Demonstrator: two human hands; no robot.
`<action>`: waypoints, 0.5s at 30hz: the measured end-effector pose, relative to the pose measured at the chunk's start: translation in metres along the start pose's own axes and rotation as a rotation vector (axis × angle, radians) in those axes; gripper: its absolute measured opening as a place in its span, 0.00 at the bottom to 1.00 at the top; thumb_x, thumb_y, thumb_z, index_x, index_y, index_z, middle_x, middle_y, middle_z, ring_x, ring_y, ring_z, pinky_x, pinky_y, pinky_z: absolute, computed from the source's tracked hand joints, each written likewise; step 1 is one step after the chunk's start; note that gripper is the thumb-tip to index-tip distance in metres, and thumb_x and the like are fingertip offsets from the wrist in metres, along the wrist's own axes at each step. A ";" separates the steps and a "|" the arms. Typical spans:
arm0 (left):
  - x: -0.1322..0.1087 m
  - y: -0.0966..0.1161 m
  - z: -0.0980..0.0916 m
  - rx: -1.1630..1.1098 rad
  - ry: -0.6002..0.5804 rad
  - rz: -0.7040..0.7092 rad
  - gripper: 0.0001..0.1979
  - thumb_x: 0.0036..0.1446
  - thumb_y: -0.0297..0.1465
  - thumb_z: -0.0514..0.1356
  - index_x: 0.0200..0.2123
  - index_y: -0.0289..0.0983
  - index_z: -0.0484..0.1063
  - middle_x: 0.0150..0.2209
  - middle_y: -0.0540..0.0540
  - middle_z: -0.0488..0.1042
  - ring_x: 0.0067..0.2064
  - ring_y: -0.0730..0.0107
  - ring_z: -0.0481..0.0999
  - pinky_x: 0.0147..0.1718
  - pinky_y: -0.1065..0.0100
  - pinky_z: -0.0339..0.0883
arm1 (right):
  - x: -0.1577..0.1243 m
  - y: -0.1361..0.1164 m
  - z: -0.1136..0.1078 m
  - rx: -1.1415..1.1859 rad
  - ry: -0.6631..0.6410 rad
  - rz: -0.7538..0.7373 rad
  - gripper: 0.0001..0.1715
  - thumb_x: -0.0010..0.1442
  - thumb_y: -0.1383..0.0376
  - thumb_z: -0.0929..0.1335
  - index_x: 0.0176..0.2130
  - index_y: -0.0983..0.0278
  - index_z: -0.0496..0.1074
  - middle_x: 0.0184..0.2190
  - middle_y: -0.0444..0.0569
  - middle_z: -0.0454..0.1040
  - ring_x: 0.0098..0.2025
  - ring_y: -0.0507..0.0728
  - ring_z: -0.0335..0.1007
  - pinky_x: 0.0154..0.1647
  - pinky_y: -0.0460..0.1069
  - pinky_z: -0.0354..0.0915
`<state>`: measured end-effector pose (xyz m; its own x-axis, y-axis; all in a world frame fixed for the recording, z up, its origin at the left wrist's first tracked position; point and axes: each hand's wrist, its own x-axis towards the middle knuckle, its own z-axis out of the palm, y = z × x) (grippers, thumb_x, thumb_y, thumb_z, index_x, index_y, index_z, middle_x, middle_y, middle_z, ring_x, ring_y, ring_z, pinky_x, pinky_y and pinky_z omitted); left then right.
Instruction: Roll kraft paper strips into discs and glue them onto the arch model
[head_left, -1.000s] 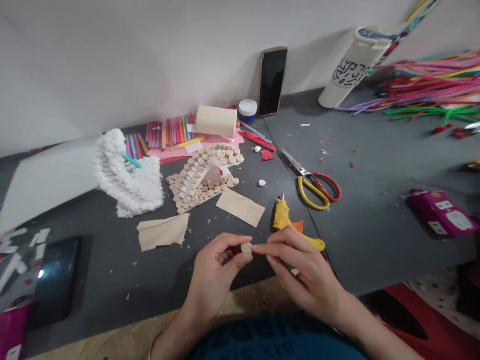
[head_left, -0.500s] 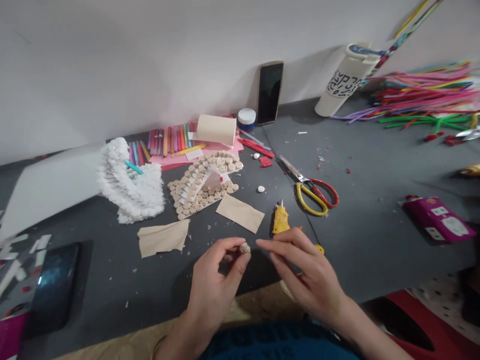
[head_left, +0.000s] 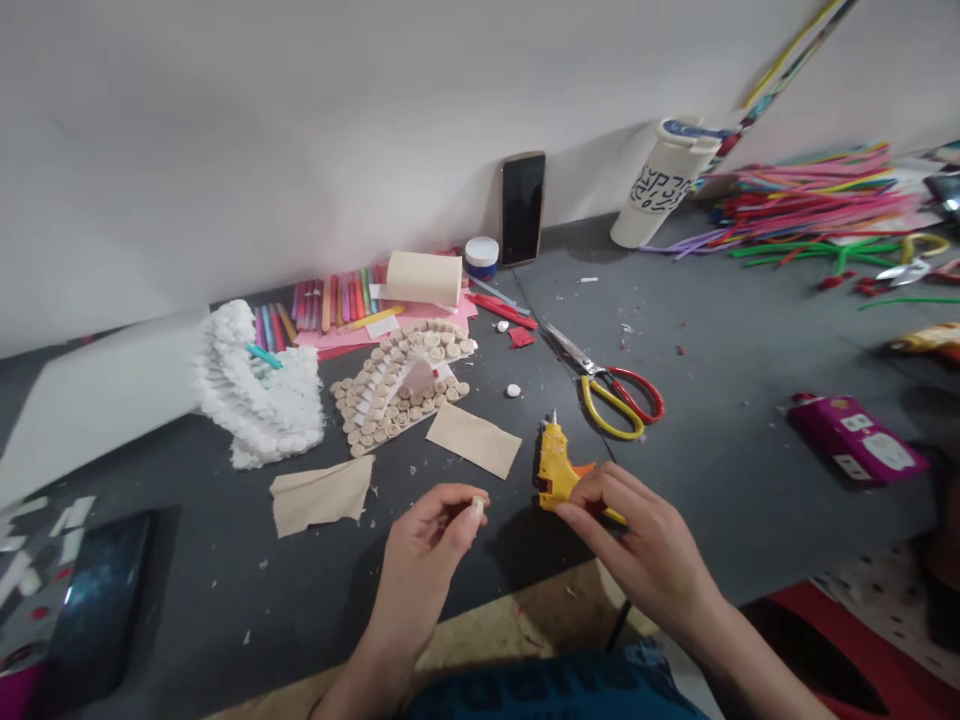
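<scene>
My left hand [head_left: 427, 540] is raised above the near edge of the grey table [head_left: 712, 430], fingers pinched on a small rolled beige paper coil [head_left: 477, 504]. To its right, my right hand [head_left: 637, 535] curls its fingers round the handle of a yellow glue gun [head_left: 553, 466] that lies on the table with its nozzle pointing away from me. Behind the hands lie two beige paper pieces [head_left: 474, 439] [head_left: 322, 494] and a curved piece covered in beige paper coils [head_left: 401, 382]. A white fluffy curved piece [head_left: 251, 385] stands left of it.
Red-and-yellow scissors [head_left: 611, 390] lie right of the glue gun. Coloured sticks [head_left: 334, 298], a beige roll [head_left: 424, 277], a small jar [head_left: 481, 255], a phone [head_left: 522, 208] and a white cup [head_left: 656, 185] stand along the wall. Pipe cleaners [head_left: 810, 205] are at far right, a magenta carton [head_left: 855, 440] nearer.
My right hand has left the coil and moved right onto the glue gun. My left hand keeps the coil. The view has tilted up a little.
</scene>
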<state>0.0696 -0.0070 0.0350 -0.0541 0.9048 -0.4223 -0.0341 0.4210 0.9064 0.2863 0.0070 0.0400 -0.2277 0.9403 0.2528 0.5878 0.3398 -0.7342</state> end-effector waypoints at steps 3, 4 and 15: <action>0.003 -0.006 0.000 -0.064 0.012 -0.042 0.10 0.54 0.37 0.65 0.35 0.37 0.78 0.31 0.47 0.77 0.30 0.75 0.70 0.28 0.74 0.64 | -0.003 0.006 0.002 0.010 -0.047 0.012 0.09 0.65 0.68 0.66 0.31 0.61 0.67 0.28 0.42 0.72 0.31 0.50 0.69 0.32 0.44 0.63; 0.004 -0.007 0.000 -0.091 0.019 -0.051 0.10 0.53 0.38 0.65 0.35 0.37 0.78 0.31 0.47 0.77 0.30 0.74 0.71 0.28 0.74 0.64 | -0.004 0.008 0.003 0.014 -0.058 0.020 0.09 0.66 0.68 0.65 0.32 0.61 0.68 0.29 0.43 0.73 0.32 0.50 0.70 0.33 0.43 0.64; 0.011 -0.002 -0.003 -0.349 0.041 -0.164 0.11 0.48 0.35 0.70 0.33 0.35 0.77 0.32 0.45 0.77 0.32 0.73 0.72 0.28 0.74 0.64 | -0.016 0.029 -0.005 -0.366 -0.122 0.014 0.10 0.64 0.62 0.65 0.42 0.64 0.71 0.40 0.55 0.74 0.43 0.60 0.70 0.41 0.55 0.68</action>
<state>0.0661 0.0016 0.0282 -0.0591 0.8209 -0.5680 -0.3828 0.5069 0.7723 0.3108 0.0023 0.0182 -0.2957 0.9432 0.1513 0.8244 0.3320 -0.4584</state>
